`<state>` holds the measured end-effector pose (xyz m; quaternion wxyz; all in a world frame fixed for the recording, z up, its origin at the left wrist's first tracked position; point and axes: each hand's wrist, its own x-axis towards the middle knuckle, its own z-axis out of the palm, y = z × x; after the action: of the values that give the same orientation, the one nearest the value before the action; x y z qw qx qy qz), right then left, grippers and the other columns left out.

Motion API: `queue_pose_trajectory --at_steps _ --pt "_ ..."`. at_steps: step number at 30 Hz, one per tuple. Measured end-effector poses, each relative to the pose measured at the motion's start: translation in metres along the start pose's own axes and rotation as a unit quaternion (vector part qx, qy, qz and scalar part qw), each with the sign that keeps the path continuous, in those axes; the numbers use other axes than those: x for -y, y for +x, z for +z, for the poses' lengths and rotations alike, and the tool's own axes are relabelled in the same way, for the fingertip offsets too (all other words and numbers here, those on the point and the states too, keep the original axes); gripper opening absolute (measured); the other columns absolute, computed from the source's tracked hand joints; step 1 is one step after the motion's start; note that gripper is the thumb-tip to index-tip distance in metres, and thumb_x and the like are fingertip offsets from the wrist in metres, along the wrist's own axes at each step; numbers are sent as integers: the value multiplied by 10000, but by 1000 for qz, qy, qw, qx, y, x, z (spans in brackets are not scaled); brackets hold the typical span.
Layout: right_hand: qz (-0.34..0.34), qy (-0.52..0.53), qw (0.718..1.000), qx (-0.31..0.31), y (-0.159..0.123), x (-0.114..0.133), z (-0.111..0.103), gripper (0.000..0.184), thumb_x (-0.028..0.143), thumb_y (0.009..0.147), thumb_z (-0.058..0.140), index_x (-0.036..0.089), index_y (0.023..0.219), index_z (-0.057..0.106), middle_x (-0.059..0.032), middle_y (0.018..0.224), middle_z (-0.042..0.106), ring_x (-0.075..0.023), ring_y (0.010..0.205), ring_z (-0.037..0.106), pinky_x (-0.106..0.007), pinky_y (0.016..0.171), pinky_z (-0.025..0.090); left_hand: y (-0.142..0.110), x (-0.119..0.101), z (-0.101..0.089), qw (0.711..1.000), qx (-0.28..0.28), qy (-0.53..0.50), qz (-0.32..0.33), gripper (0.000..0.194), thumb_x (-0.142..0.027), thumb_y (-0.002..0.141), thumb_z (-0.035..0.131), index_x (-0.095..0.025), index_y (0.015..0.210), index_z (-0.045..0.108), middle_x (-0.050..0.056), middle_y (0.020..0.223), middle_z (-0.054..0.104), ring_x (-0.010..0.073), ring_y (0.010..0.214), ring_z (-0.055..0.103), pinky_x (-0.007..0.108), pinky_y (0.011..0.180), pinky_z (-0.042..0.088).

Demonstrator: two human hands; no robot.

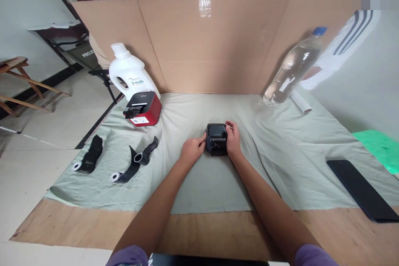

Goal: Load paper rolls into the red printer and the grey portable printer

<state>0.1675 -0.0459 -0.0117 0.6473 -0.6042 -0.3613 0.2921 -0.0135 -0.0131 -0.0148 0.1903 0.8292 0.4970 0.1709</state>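
A small black box-shaped device (216,137) sits on the pale green cloth (218,183) in the middle of the table. My left hand (193,149) grips its left side with curled fingers. My right hand (233,138) clasps its right side, fingers wrapped over the top edge. Both forearms reach in from the near edge.
A red and black label printer (142,109) stands at the back left beside a white detergent jug (129,72). Two black straps with rolls (89,156) (137,160) lie at left. A clear water bottle (291,68) leans at right; a dark phone (361,189) lies near right. Cardboard walls (202,50) enclose the back.
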Motion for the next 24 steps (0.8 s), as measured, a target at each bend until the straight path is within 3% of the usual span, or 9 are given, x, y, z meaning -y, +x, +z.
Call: queue_pose_trajectory --at_steps 6,13,20,24 --pt "-32 -66 997 -27 -2 1 -1 410 468 900 448 213 1207 542 -131 1339 530 -250 1247 527 -408 1073 421 3 0 -2 997 28 52 40 538 -204 916 536 -264 1449 582 98 837 754 258 776 678 322 722 476" --pt "-22 -50 998 -18 2 -2 -2 395 473 901 472 224 1201 535 -118 1328 549 -243 1218 541 -422 1074 412 3 3 0 998 24 42 30 526 -228 920 547 -309 1437 590 83 816 742 255 774 679 323 731 484" --pt "0 -24 1000 -9 3 -3 -2 417 496 865 517 226 1179 558 -105 1309 591 -249 1165 573 -416 1028 443 4 5 -4 996 13 -84 -9 444 -226 897 575 -329 1312 691 48 849 769 220 746 660 312 712 475" --pt "7 -22 1000 -7 4 -4 -2 410 484 852 527 226 1168 567 -106 1302 602 -252 1157 583 -419 1013 456 7 13 -3 980 20 -195 -18 415 -232 908 543 -286 1285 708 -2 653 697 159 624 591 265 658 455"
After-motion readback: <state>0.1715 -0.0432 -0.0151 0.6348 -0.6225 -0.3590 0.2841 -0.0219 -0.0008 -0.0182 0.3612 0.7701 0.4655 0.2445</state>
